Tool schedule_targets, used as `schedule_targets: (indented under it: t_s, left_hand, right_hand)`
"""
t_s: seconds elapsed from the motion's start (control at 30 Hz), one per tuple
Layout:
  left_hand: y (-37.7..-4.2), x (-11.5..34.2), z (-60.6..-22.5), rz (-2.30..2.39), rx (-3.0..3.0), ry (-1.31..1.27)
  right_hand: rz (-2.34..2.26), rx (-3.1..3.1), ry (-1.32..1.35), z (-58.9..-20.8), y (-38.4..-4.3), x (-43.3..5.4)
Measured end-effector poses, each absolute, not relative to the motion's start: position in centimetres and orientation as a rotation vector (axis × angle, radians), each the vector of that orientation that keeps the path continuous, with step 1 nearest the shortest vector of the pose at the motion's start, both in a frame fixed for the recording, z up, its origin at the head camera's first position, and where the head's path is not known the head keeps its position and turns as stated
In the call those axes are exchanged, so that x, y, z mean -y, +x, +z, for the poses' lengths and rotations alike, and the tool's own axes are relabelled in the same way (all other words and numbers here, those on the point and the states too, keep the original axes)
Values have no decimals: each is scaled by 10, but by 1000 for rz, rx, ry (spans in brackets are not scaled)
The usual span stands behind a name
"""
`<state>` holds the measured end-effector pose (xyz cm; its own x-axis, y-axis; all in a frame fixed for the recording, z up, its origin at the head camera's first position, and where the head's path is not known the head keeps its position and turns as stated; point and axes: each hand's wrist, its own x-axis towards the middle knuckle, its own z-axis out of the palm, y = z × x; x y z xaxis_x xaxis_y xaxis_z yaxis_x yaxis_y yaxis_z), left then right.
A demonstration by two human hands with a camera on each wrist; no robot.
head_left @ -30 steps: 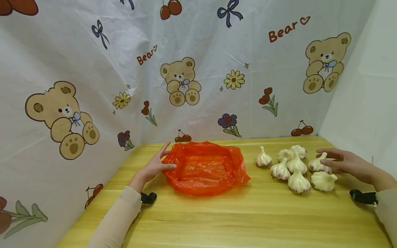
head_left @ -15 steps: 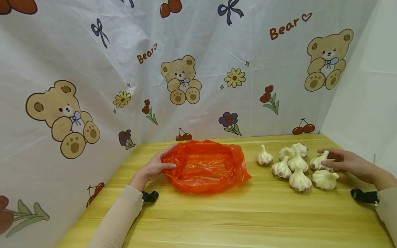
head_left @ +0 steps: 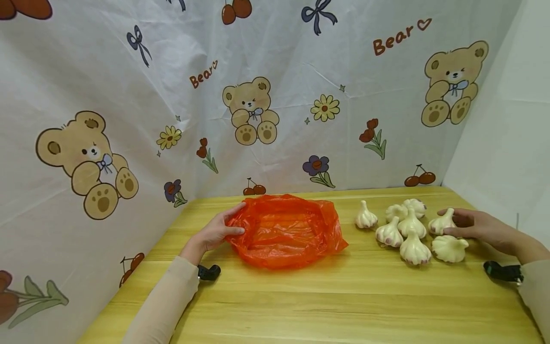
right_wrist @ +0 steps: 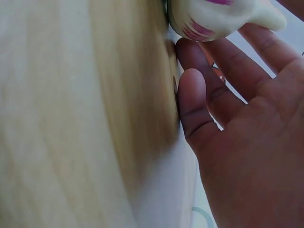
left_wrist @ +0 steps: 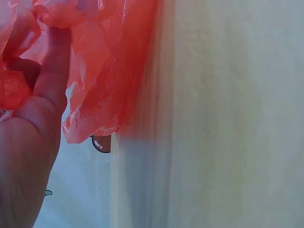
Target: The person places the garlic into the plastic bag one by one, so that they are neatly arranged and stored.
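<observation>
A red plastic bag [head_left: 281,260] lies on the table with its wide mouth facing up. My left hand [head_left: 210,235] holds its left rim, thumb on the near side and fingers partly hidden behind the plastic; the left wrist view shows the fingers reaching into the folds of the bag [left_wrist: 111,71]. At the right, my right hand [head_left: 490,231] holds a garlic bulb [head_left: 438,226], thumb in front and fingers behind it. In the right wrist view this garlic bulb [right_wrist: 213,19] has purple streaks and sits by the fingertips.
Several more garlic bulbs [head_left: 413,249] are clustered left of my right hand, and a single bulb [head_left: 365,217] stands between them and the bag. A white sheet printed with bears [head_left: 251,112] hangs behind the wooden table [head_left: 309,306].
My left fingers have lowered onto the bag's rim. My right hand has moved slightly left and closed around the garlic bulb, whose stem now tilts up a little more.
</observation>
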<state>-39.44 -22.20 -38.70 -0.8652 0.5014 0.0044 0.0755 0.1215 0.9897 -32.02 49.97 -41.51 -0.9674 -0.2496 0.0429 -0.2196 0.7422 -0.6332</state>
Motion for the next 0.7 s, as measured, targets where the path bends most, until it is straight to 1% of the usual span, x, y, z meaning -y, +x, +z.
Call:
schedule_targets:
  t_s: [0.4,0.7]
  left_hand:
    - [-396,222,-388,1832,-2046,592]
    - [-398,223,-391,1861,-2032,548]
  right_hand:
    - [-1058,-2898,-387,-414,-317,-498]
    - [-1089,-2924,-397,-411,-315,-495]
